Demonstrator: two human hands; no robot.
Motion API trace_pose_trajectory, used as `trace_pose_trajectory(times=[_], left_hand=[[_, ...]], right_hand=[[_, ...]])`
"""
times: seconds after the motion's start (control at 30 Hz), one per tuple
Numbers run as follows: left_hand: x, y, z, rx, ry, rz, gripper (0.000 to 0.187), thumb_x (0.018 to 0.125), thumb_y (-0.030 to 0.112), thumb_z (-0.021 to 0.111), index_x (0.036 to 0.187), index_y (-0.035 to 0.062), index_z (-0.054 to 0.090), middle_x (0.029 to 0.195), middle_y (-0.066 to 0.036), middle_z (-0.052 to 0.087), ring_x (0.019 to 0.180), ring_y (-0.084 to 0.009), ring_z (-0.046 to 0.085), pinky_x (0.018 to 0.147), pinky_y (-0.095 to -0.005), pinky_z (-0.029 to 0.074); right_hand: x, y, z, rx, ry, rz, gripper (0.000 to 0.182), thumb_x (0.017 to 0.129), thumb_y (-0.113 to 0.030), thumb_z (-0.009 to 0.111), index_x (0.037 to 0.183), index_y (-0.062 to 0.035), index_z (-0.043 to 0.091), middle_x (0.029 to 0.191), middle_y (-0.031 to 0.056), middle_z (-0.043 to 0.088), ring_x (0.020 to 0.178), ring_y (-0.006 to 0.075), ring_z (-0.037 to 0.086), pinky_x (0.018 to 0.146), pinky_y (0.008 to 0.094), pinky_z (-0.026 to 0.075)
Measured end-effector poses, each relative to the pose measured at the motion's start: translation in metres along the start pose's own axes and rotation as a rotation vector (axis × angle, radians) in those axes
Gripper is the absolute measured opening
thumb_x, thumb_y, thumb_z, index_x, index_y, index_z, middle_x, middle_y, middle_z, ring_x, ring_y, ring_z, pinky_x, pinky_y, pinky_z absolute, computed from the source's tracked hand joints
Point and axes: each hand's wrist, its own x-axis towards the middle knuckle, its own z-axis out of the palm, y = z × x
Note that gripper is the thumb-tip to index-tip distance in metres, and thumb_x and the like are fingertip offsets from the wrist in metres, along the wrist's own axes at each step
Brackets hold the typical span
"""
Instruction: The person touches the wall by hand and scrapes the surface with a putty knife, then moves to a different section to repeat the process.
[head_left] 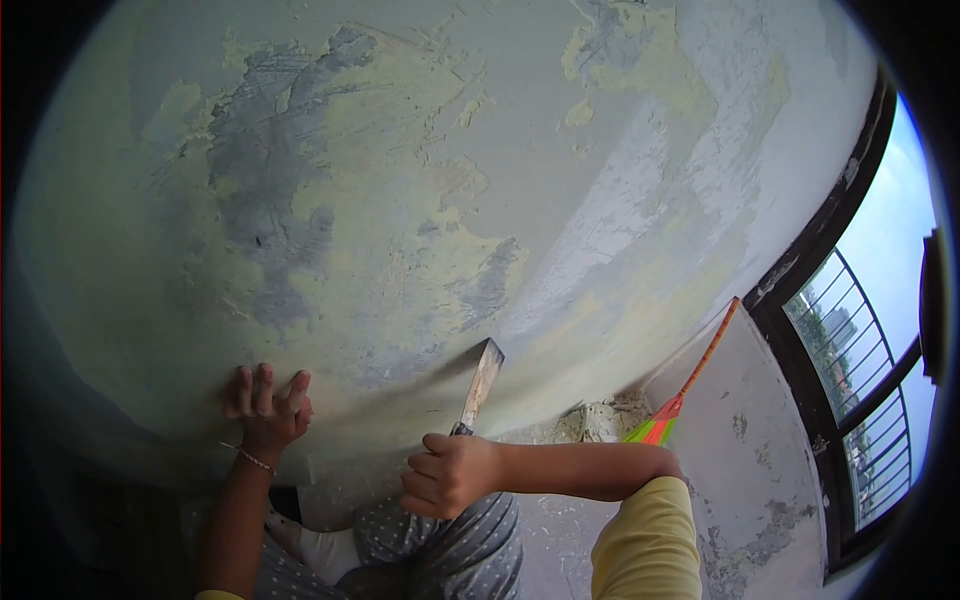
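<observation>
So the scraper [482,385] is in the right hand [450,475], fingers curled into a proper fist round the handle, most of which is hidden. The blade pokes up out of the fist and leans a bit right, its wide end right up by the wall [400,180]. Can't tell from here if the edge is actually touching. The left hand [268,408] is well off to the left of the scraper, nothing in it, fingers apart and up against the wall, though I can't see the palm. There's a thin bracelet [257,461] on that wrist.

The wall's a right patchwork, grey and yellowish bits with ragged edges, mostly above both hands. Past the right forearm there's some rubble [600,422] low down, then an orange and green broom [708,350] leaning near the dark-framed window [870,300].
</observation>
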Motion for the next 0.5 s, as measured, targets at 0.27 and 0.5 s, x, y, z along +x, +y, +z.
trace_pose_trajectory(times=[0.27,0.5], left_hand=[[0.002,0.0,-0.002,0.004,0.0,0.008,0.04,0.093,0.035,0.037,0.131,0.0298,0.048,0.144,-0.009,0.031,0.135,-0.032,0.024,0.103,-0.0484,0.025],[0.001,-0.001,0.0,0.005,0.006,0.021,0.039,0.093,0.035,0.038,0.13,0.0302,0.049,0.144,-0.009,0.031,0.134,-0.0328,0.025,0.102,-0.0485,0.026]], right_hand=[[0.0,0.029,-0.018,-0.247,-0.135,0.058,0.016,0.059,-0.023,0.058,0.058,-0.013,0.045,0.057,-0.0021,0.044,0.054,0.0137,0.048,0.049,0.0284,0.034],[-0.002,0.01,-0.003,-0.02,-0.011,-0.027,0.016,0.057,-0.02,0.058,0.06,-0.0128,0.044,0.059,-0.002,0.043,0.054,0.013,0.046,0.047,0.0275,0.031]])
